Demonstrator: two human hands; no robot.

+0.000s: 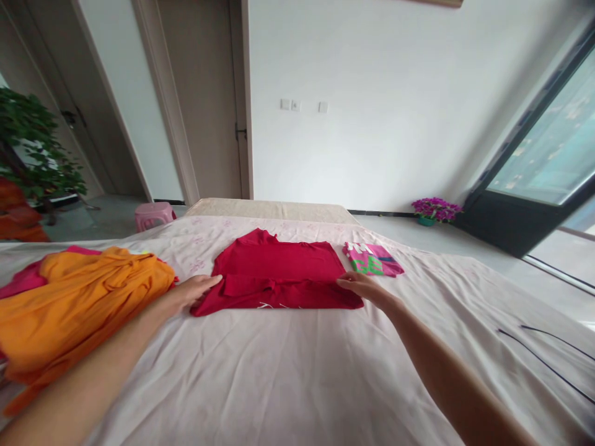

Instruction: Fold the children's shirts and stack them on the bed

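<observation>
A dark red T-shirt point(283, 263) lies partly folded on the pale sheet, its lower part turned over and some white print showing at the near edge. At its left side, my left hand point(199, 290) is closed, pinching the fold of the cloth. My right hand point(356, 285) pinches the same fold at the right side. Just beyond that hand rests a folded pink garment point(373, 259) with white and green lettering. To the left, near my left forearm, sits a loose heap of clothes with an orange garment point(106, 285) on top.
The pale sheet point(297, 384) is wrinkled and covers the whole surface before me. Dark thin cords point(539, 356) lie at the right. Behind stand a pink stool point(155, 215), a pot of purple flowers point(434, 210), a green plant point(35, 148) and a closed door point(204, 93).
</observation>
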